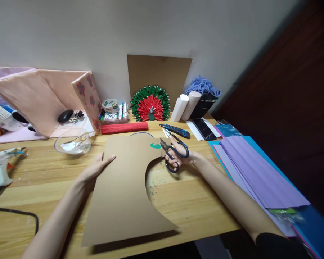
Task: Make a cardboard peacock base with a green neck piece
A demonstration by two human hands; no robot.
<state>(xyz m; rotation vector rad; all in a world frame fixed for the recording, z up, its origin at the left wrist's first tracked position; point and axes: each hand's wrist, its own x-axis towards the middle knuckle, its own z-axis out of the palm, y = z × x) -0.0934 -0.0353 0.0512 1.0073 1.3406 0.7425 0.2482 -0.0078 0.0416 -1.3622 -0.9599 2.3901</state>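
Cardboard (121, 187) lies between both hands: left (99, 166) pinching its edge, right (181, 157) gripping scissors (167, 146).

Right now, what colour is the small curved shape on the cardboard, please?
The curved shape is green, clearest in the head view.

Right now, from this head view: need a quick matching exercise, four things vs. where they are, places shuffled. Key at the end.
Things
1. scissors
2. notched cardboard sheet
3. glue gun
4. red-and-green fan-shaped ornament

Places
A. on the table, at the picture's left edge
B. in the right hand
C. in front of the upright cardboard panel
D. gripped at one side by the left hand

Pairs: 1-B, 2-D, 3-A, 4-C
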